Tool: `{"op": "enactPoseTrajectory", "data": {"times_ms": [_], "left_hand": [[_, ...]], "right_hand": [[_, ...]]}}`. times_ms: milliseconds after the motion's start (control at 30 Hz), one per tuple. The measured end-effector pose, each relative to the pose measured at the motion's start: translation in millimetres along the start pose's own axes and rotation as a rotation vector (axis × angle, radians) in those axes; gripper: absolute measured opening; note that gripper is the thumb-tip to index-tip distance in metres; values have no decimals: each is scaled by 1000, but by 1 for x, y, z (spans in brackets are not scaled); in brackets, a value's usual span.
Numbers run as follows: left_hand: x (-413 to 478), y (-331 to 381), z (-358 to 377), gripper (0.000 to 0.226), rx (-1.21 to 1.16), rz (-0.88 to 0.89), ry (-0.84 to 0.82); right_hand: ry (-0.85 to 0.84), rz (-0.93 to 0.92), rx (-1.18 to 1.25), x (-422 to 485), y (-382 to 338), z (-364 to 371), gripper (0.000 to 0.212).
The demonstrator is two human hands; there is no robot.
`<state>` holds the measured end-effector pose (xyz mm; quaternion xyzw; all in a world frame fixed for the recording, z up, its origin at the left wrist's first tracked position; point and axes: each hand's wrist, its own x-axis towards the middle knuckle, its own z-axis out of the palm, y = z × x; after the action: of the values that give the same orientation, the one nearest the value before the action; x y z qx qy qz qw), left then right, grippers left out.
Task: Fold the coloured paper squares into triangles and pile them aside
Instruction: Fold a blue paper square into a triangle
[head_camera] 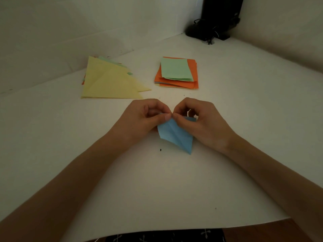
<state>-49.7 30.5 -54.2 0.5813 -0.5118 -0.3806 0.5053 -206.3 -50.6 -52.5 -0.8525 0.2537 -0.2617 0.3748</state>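
Both hands meet over the middle of the table (157, 189). The left hand (145, 117) has its fingers curled and pinches the top corner of the blue paper (176, 135) with thumb and finger. The right hand (201, 123) pinches the same corner from the other side, so the two thumbs nearly touch. The blue paper hangs down from the pinch with its low tip pointing at the person. A fold line runs down it. It is hard to tell if the tip rests on the table.

Behind the left hand lies the pile of triangles (110, 82). It is flat, with a yellow one on top and bits of green and orange peeking out below. Behind the right hand lies the stack of squares (192, 74), with a green sheet (174, 69) on top and orange under it. The two piles sit apart.

Far back in the corner, by the wall, stands a black stand (216, 20) with cords (210, 40)
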Motion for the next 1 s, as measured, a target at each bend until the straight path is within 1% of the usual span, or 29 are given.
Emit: {"op": "enactPoseTrajectory", "data": {"times_ms": [100,167,233,367,433,533,633,733,800,867,933,1000], "left_hand": [[0,1,0,16,14,17,64],[2,3,-4,14,-61,-8,146],[3,4,-8,12,-108,-28,183],[2,6,-13,10,-114,-45,98],[2,7,-15,16,-143,-58,46],[3,7,-19,21,-153,-66,31],[3,4,-20,22,-124,-54,49],[4,1,-18,22,-120,-63,47],[3,-1,-15,21,-127,-64,73],[3,-2,-11,20,-158,-53,147],[4,-3,-9,18,-241,-47,231],[5,-3,-9,17,-327,-44,277]], "right_hand": [[36,4,14,2,0,-1,11],[92,68,70,4,1,-3,14],[130,111,158,5,0,-6,18],[120,112,275,5,-4,-11,23],[143,133,296,6,-3,-11,23],[138,155,344,8,-2,-13,24],[146,155,316,9,-2,-14,25],[176,180,237,10,3,-10,18],[213,109,101,8,5,-8,13],[207,-78,-24,4,3,-10,23],[134,-283,-136,0,1,-10,34],[60,-393,-300,1,4,-5,43]]}}
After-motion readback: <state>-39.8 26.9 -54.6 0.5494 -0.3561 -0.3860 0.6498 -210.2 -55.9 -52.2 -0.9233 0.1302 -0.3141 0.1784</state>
